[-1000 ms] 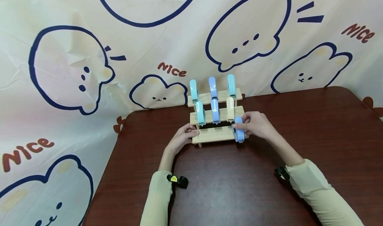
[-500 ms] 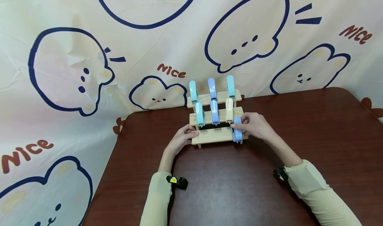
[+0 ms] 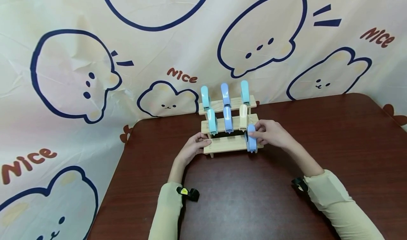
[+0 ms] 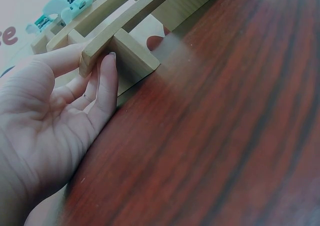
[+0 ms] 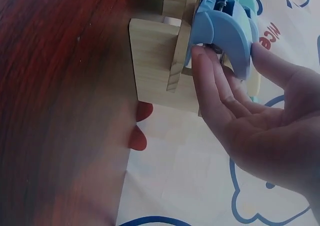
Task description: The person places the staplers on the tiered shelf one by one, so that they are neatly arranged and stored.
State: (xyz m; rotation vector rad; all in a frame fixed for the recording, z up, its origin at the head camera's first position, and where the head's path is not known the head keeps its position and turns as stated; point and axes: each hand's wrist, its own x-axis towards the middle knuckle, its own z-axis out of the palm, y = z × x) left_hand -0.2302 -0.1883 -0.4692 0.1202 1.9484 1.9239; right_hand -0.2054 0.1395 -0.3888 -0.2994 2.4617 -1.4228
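A three-step wooden rack (image 3: 224,145) stands on the table with plastic clips on its boards. My left hand (image 3: 192,147) grips the left end of the lowest board; in the left wrist view the thumb lies over the board (image 4: 117,31) and the fingers curl beneath. At that board's right end, my right hand (image 3: 271,133) pinches a blue clip (image 3: 252,141) between thumb and fingers. From the right wrist view, the blue clip (image 5: 225,24) sits over the board edge, fingertips at its handles.
The middle board carries a teal clip (image 3: 212,121), a blue clip (image 3: 228,120) and a cream clip (image 3: 243,116). Three more clips, including a teal one (image 3: 245,91), stand on the top board. A patterned cloth (image 3: 178,39) hangs right behind the brown table (image 3: 318,137).
My right thumb has shifted slightly to the right on the blue clip, which stays at the lowest board's right end. The left hand keeps its grip on the rack.
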